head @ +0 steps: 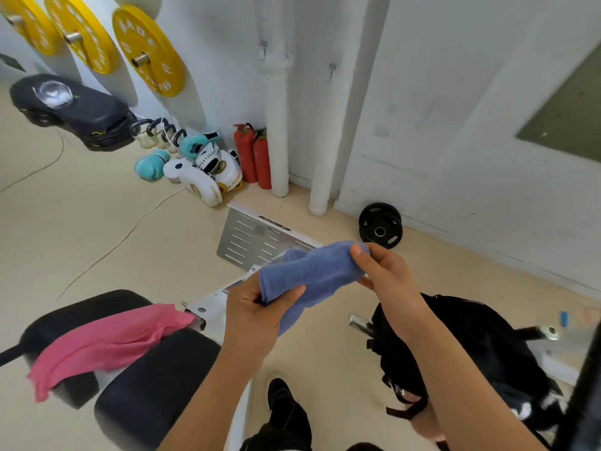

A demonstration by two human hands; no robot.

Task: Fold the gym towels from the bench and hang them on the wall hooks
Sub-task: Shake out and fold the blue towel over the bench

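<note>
Left hand (pixel 257 307), right hand (pixel 380 271) grip blue towel (pixel 312 275) ends.

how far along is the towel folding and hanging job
Done: nothing is hung yet; both wall hooks are bare. In hand: the blue towel, already bunched into a narrow fold, is held by the left hand and right hand above the floor. Left: hanging it, then folding and hanging the pink towel still draped on the bench.

Bright even indoor light, soft faint shadows, wide-angle bending at edges, right side and corners motion-blurred
</note>
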